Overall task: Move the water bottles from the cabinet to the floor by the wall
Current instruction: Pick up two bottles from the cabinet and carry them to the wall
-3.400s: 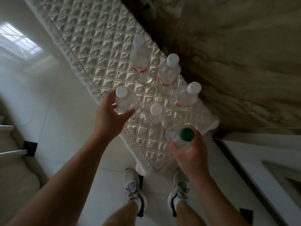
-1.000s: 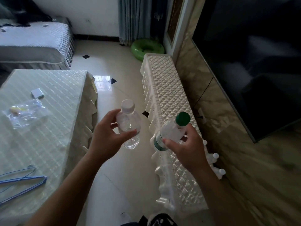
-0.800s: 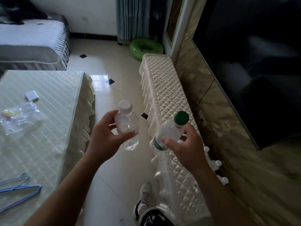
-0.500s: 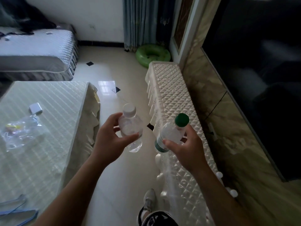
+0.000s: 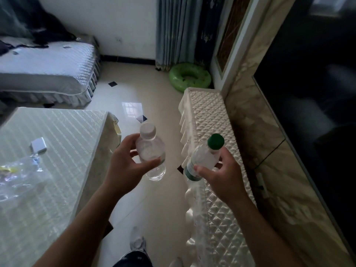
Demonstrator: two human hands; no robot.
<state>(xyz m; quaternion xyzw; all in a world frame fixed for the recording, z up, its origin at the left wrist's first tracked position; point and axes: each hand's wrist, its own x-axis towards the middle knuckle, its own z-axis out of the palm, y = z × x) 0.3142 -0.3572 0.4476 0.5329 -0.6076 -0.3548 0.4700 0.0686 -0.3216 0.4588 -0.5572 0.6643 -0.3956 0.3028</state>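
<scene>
In mid-air over the tiled floor [image 5: 154, 101], a white-capped water bottle [image 5: 151, 153] is gripped by curled fingers [image 5: 150, 163] of the left hand [image 5: 125, 168]. A green-capped water bottle [image 5: 205, 158], tilted toward 1 o'clock, is clasped by the right hand [image 5: 221, 178] above the quilt-covered cabinet [image 5: 212, 120]. Both are best kept firmly held, then stood gently by the wall.

Bare forearms [image 5: 86, 218]; dark legwear [image 5: 133, 259] at knee; pale grey laced sneaker [image 5: 137, 240]; second shoe toe [image 5: 176, 262].
</scene>
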